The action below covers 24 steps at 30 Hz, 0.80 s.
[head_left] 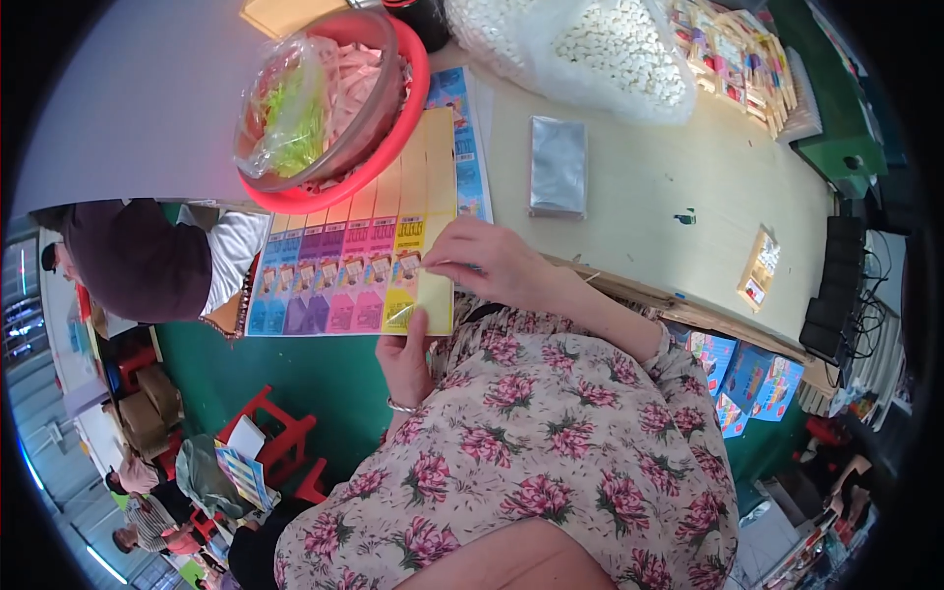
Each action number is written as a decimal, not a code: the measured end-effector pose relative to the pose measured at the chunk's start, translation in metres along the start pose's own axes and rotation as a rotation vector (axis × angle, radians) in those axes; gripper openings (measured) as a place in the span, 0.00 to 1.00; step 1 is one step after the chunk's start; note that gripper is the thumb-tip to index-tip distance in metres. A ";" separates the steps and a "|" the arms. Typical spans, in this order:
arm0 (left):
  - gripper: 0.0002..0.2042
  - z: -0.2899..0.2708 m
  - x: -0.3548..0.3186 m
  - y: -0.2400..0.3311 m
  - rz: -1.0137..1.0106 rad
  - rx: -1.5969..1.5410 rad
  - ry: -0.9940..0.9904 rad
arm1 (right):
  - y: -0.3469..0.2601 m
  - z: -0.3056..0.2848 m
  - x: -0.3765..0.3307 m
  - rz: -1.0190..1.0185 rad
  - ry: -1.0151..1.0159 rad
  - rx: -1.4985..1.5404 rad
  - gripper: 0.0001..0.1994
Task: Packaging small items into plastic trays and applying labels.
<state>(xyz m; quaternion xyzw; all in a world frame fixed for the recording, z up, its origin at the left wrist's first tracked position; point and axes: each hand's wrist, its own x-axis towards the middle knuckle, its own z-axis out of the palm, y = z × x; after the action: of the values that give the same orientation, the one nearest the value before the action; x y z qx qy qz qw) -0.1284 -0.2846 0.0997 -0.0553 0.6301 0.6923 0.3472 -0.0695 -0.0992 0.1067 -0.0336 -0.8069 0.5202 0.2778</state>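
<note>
A sheet of printed card strips (339, 275) in blue, purple, pink and yellow lies at the table's front edge, its near end jutting out over my lap. My left hand (404, 366) grips the near edge, thumb on top and fingers underneath. Over the pale yellow strip at the sheet's right side, my right hand (497, 261) is closed in a pinch; anything between its fingertips is too small to make out. Part of a blue printed sheet (474, 162) shows beneath. A red basin (418, 93) rests across the far end, holding a brown bowl (379, 147) with pink pieces and a bagged green bundle.
Right of the sheet lies a stack of silvery packets (559, 167). Plastic bags of white pieces (619, 54) and bundled wooden pieces (733, 59) stand farther back. A small packet (758, 267) lies at right. A person in dark clothing (138, 256) sits close on the left, near red stools (270, 433).
</note>
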 end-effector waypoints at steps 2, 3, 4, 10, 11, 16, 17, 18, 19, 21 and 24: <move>0.11 0.003 0.001 0.003 0.202 0.292 -0.017 | 0.001 0.007 -0.002 -0.113 -0.085 -0.062 0.07; 0.11 0.005 0.000 0.006 0.198 0.294 -0.020 | 0.000 0.010 -0.004 -0.107 -0.083 -0.062 0.07; 0.10 0.007 -0.001 0.009 0.216 0.328 -0.066 | -0.001 0.011 -0.006 -0.108 -0.116 -0.046 0.07; 0.08 0.021 0.006 0.014 0.411 0.354 -0.155 | -0.012 0.017 -0.005 -0.218 -0.052 -0.059 0.10; 0.09 0.021 0.009 0.015 0.461 0.426 -0.201 | -0.013 0.016 -0.003 -0.268 -0.036 -0.090 0.11; 0.11 0.024 0.018 0.019 0.553 0.566 -0.262 | -0.016 0.009 0.007 -0.346 -0.027 -0.168 0.13; 0.10 0.024 0.019 0.019 0.552 0.573 -0.275 | -0.016 0.008 0.008 -0.362 -0.030 -0.192 0.13; 0.10 0.024 0.020 0.019 0.552 0.579 -0.288 | -0.017 0.006 0.010 -0.362 -0.030 -0.193 0.13; 0.10 0.024 0.021 0.019 0.551 0.579 -0.287 | -0.019 0.004 0.012 -0.370 -0.047 -0.231 0.12; 0.09 0.024 0.021 0.020 0.584 0.593 -0.290 | -0.019 0.004 0.014 -0.379 -0.066 -0.268 0.12; 0.08 0.028 0.020 0.025 0.638 0.670 -0.284 | -0.015 0.003 0.017 -0.388 -0.132 -0.311 0.11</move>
<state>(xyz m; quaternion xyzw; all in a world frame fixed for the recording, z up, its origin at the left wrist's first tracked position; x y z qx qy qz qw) -0.1467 -0.2506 0.1157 0.3506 0.7505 0.5238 0.1987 -0.0815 -0.1025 0.1257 0.1137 -0.8849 0.3281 0.3105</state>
